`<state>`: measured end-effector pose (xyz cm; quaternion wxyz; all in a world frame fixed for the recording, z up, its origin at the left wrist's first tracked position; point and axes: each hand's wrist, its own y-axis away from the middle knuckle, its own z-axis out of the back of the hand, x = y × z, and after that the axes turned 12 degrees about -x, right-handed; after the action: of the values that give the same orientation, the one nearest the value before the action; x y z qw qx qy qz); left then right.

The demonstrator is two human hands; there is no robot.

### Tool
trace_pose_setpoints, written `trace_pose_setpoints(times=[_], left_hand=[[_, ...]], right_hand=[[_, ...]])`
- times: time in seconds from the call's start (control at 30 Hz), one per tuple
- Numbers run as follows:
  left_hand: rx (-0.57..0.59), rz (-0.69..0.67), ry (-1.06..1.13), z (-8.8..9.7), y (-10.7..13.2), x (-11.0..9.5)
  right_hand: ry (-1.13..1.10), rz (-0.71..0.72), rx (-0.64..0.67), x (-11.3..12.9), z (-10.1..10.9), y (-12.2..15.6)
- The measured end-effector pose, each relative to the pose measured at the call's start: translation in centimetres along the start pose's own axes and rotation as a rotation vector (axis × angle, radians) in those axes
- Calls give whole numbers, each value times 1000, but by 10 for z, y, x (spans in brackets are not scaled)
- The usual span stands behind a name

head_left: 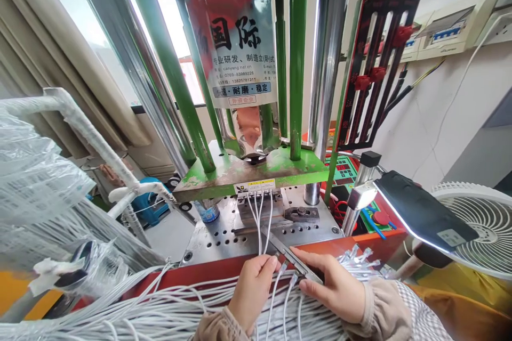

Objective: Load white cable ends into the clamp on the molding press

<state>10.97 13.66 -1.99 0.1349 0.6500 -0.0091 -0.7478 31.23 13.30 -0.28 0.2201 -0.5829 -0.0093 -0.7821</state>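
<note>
My left hand (252, 290) is closed on the ends of several white cables (261, 218) that run up into the mould block (256, 203) of a green press. My right hand (338, 287) pinches a thin metal bar (290, 256) that lies slanting across the press table's front edge. A thick bundle of white cables (160, 314) lies under both hands, and loose cable ends with small plugs (360, 258) fan out to the right.
The green press (256, 165) with chrome columns stands straight ahead. A black desk lamp (416, 213) and a white fan (480, 229) sit at right. Bagged white cables (36, 192) hang on a rack at left. A red control panel (344, 170) is behind the lamp.
</note>
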Motion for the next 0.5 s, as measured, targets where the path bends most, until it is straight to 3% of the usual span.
trace_pose_setpoints(times=[0.23,0.37,0.43,0.5], left_hand=[[111,97,48,-6,2,-1],[160,72,-14,5,-1,-11],[79,-38,-61,16,-8,-22],[-127,-175,11,25,-18,-35]], right_hand=[[-42,46,11,9,0,-1],[-52,-117,-13,6,-8,0],[131,-148,4,4,-11,2],[544,-104,39,4,-10,2]])
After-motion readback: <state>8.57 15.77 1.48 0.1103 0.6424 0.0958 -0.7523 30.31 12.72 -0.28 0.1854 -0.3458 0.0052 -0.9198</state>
